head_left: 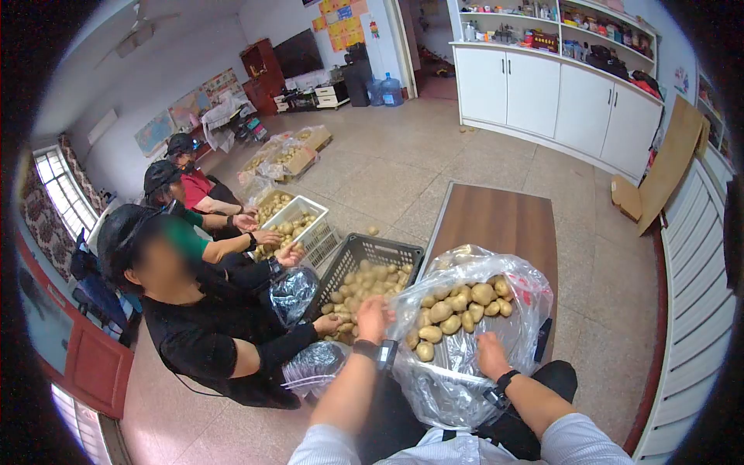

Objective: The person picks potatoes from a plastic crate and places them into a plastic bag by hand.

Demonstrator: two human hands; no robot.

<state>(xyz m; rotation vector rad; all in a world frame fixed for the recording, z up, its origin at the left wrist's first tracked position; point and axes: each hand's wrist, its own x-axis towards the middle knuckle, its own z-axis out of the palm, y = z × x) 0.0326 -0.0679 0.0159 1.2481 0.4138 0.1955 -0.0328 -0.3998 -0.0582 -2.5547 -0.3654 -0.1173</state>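
A clear plastic bag (533, 283) lies spread open before me, with a pile of potatoes (440, 311) in it. My right hand (492, 355) is inside the bag just below the potatoes. Its fingers are curled, and what they hold, if anything, is hidden. Between the bag and a black crate (393, 248) is my left hand (374, 318), raised, fingers apart and slightly blurred, with nothing visible in it. The crate holds many potatoes. A co-worker's hand (326, 325) reaches into its near side.
A brown wooden table (488, 209) extends beyond the bag. To the left, several co-workers in dark caps sit along the crates, including a white crate (322, 236) of potatoes. One potato (373, 230) lies on the floor. White cabinets (535, 97) line the far wall.
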